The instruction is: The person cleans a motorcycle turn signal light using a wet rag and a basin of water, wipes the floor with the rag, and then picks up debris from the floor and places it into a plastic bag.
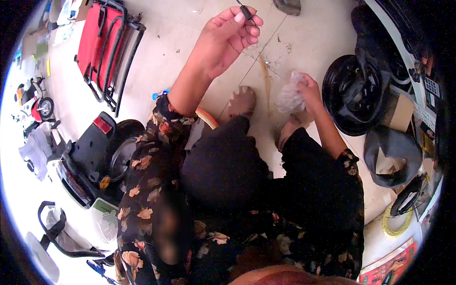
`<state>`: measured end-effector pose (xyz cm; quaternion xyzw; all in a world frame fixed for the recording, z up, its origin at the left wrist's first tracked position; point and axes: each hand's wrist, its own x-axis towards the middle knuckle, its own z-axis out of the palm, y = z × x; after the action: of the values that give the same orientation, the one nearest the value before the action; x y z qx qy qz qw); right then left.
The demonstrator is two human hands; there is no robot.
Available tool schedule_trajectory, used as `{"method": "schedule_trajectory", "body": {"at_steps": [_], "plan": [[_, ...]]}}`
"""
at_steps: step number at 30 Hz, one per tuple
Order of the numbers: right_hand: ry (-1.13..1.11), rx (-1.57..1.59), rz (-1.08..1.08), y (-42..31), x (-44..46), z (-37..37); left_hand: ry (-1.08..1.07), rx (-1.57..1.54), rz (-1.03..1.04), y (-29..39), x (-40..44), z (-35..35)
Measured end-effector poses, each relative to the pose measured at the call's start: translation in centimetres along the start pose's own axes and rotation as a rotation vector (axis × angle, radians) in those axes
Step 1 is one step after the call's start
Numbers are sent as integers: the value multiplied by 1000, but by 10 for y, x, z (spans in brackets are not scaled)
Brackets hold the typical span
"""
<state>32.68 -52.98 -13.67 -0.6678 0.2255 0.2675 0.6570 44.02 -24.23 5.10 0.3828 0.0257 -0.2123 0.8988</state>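
Note:
My left hand (232, 35) is raised at the top middle, its thumb and fingers closed on a small black cylindrical part (246, 12) with thin wire-like ends. Its exact kind is too small to make out. On the right, my right hand (309, 90) is lower, with its fingers pinched on a crumpled clear plastic bag (290, 95). The bag hangs above the floor near my right foot (289, 128). Whether anything is inside the bag, I cannot tell.
A red folding chair (100, 42) lies at upper left, near a parked scooter (90, 147). Black round rims or tyres (354, 95) and a cardboard box (401, 113) stand on the right. Below them are a yellow coil (396, 223) and a red printed box (389, 266).

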Motion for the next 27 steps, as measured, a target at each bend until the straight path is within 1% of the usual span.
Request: {"method": "schedule_trajectory", "body": {"at_steps": [3, 4, 6, 7, 8, 9, 10, 11, 13, 14, 16, 17, 19, 20, 22, 24, 25, 26, 27], "plan": [[42, 4, 48, -13, -2, 7, -68, -50, -23, 6, 2, 18], [14, 10, 33, -10, 0, 7, -90, -58, -39, 9, 2, 22], [-27, 31, -11, 8, 8, 8, -51, -56, -83, 9, 4, 27], [-41, -16, 25, 26, 12, 8, -56, -48, -111, 8, 7, 32], [-32, -59, 44, 51, 21, 8, 2, 27, -142, 5, 9, 38], [-47, -17, -6, 100, 41, 13, 40, 134, -197, -1, 15, 37], [-64, 13, -53, 133, 52, 11, 131, 242, -249, -7, 18, 42], [-93, -82, 14, 97, 26, 23, 131, 316, -311, -1, 15, 51], [-149, -167, -108, 99, 20, 31, 118, 380, -366, 0, 27, 70], [-86, -254, -180, 104, 17, 32, 114, 404, -379, 0, 35, 75], [19, -425, -307, 105, 10, 34, 83, 454, -344, 7, 55, 98], [-16, -433, -268, 101, 5, 33, 77, 479, -335, 9, 65, 106], [-83, -446, -190, 71, -15, 22, 25, 462, -309, 16, 94, 121], [-48, -514, -241, 78, -12, 23, -3, 451, -299, 20, 109, 127], [23, -647, -331, 104, -2, 24, 40, 475, -239, 22, 149, 133], [27, -665, -376, 95, -6, 26, -62, 574, -153, 33, 205, 144], [24, -679, -393, 94, -11, 26, -66, 621, -116, 45, 222, 159], [19, -629, -409, 96, -13, 27, -71, 666, -79, 54, 233, 172], [20, -580, -426, 101, -10, 25, -23, 698, -38, 55, 239, 172]]}}
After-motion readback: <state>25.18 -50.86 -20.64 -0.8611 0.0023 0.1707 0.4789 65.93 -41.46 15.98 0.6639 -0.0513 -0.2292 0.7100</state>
